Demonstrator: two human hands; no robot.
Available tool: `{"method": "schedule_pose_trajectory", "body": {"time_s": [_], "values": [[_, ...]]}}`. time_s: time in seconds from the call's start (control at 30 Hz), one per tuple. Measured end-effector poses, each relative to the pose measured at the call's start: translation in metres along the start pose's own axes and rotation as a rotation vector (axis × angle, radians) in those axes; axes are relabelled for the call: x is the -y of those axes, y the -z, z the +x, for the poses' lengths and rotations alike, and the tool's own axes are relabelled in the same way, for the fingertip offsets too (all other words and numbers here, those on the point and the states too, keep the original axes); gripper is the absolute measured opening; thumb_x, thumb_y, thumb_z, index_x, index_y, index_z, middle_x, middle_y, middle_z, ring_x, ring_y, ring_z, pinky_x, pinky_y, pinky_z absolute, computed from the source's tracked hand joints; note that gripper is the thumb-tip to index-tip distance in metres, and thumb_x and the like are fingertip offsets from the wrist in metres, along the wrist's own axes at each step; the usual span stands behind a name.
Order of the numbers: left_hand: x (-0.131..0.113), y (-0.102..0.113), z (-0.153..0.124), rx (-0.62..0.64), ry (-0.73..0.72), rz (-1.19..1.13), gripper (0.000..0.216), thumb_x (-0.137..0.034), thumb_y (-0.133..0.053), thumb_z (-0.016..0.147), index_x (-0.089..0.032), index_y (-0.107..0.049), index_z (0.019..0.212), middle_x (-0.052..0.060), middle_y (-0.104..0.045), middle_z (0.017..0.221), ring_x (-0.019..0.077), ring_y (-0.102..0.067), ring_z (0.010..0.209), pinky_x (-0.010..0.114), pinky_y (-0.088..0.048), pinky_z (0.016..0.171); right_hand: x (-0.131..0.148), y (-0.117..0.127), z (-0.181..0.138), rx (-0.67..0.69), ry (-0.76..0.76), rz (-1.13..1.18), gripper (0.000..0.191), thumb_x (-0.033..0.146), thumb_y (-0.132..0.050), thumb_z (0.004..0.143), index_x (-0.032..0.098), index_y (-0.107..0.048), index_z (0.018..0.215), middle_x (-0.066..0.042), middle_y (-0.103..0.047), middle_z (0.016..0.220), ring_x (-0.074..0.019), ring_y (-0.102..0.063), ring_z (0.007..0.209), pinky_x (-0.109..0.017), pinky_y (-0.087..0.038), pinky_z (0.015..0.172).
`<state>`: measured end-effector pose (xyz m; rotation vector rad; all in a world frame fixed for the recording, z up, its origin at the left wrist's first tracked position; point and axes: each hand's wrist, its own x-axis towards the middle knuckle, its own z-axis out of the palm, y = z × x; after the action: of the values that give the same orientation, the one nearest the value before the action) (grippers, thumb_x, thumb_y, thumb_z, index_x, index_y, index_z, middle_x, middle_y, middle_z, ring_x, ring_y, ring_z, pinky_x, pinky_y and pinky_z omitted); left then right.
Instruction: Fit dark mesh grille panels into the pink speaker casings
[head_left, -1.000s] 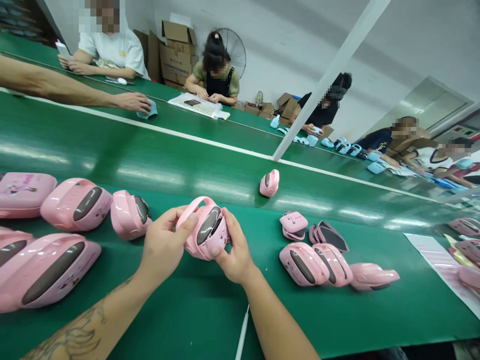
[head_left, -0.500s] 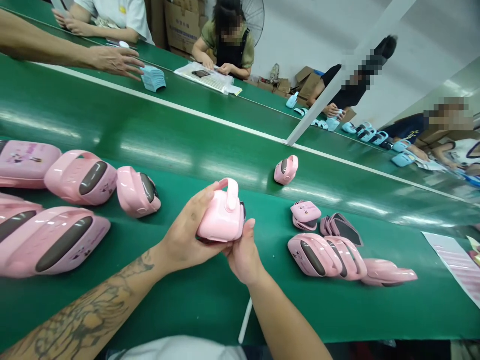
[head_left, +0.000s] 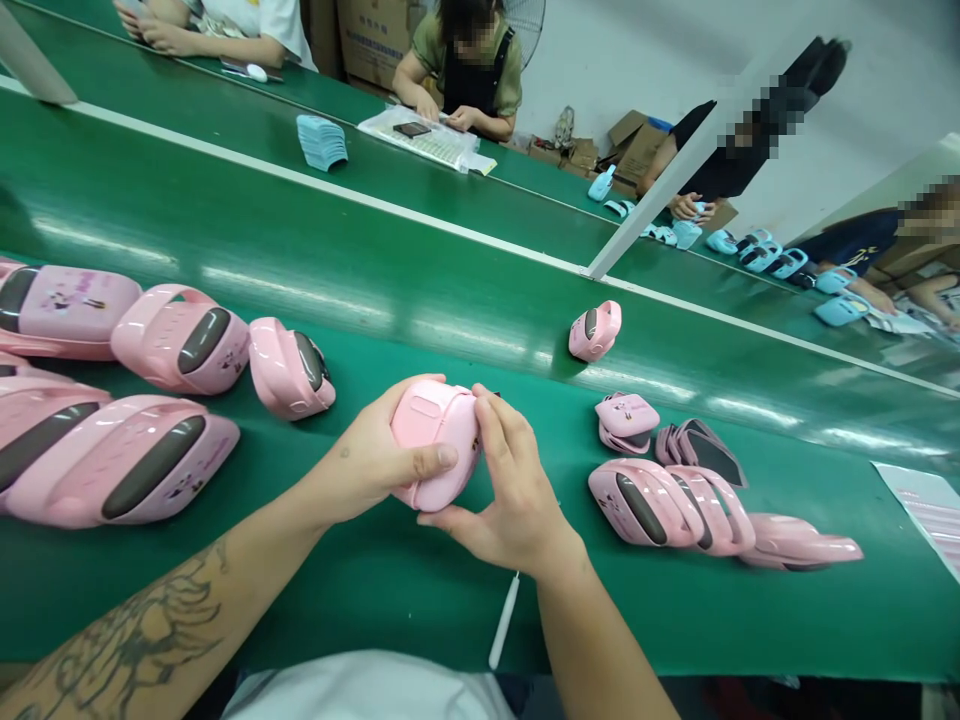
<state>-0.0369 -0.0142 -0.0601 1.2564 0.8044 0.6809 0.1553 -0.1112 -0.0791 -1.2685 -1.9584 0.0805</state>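
Note:
Between my two hands, above the green work surface, is a glossy pink plastic housing with rounded corners. My left hand wraps its left side, the thumb lying across the face turned towards me. On the opposite side my right hand grips it, fingertips at the upper right edge and thumb underneath. The housing's far side is hidden. A thin white pen-like tool lies on the surface below my right hand. Left of my hands stands a similar small pink housing with a dark window.
Several larger pink housings line the left side. To the right lie printed pink panels, dark-faced panels and handled pink housings. One pink housing stands farther back. Blue parts and people are across the bench.
The pink housing has been turned over in my hands, so its handle no longer shows. My right hand moved up its right side. Another person's arm at upper left has left the view.

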Motion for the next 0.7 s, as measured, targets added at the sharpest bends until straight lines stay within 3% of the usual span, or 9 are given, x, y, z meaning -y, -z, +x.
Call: {"method": "schedule_pose_trajectory", "body": {"time_s": [0.23, 0.53, 0.7], "values": [[-0.0002, 0.0, -0.0014, 0.027, 0.071, -0.042, 0.115, -0.052, -0.102, 0.064, -0.021, -0.047, 0.16, 0.018, -0.066, 0.152, 0.0422, -0.066, 0.135, 0.043, -0.062, 0.096, -0.0028, 0.0021, -0.0042, 0.009, 0.018, -0.003, 0.118, 0.052, -0.085, 0.094, 0.016, -0.012, 0.179, -0.027, -0.043, 0.171, -0.0402, -0.045, 0.16, -0.065, -0.049, 0.127], [0.0002, -0.0041, -0.003, 0.009, 0.049, 0.012, 0.106, -0.056, -0.102, 0.061, -0.02, -0.054, 0.149, 0.016, -0.068, 0.142, 0.038, -0.068, 0.124, 0.039, -0.063, 0.086, 0.0024, 0.0024, -0.0022, 0.013, 0.04, -0.031, 0.112, 0.045, -0.082, 0.096, 0.017, -0.012, 0.179, -0.027, -0.044, 0.169, -0.0397, -0.045, 0.159, -0.066, -0.05, 0.126], [-0.0063, -0.0082, -0.0053, -0.041, 0.026, 0.08, 0.096, -0.05, -0.101, 0.061, -0.02, -0.059, 0.142, 0.014, -0.07, 0.136, 0.0368, -0.068, 0.122, 0.041, -0.061, 0.089, 0.0045, 0.0048, -0.0012, 0.022, 0.048, -0.035, 0.111, 0.041, -0.082, 0.096, 0.015, -0.012, 0.179, -0.027, -0.045, 0.167, -0.0394, -0.046, 0.158, -0.064, -0.05, 0.126]]}}
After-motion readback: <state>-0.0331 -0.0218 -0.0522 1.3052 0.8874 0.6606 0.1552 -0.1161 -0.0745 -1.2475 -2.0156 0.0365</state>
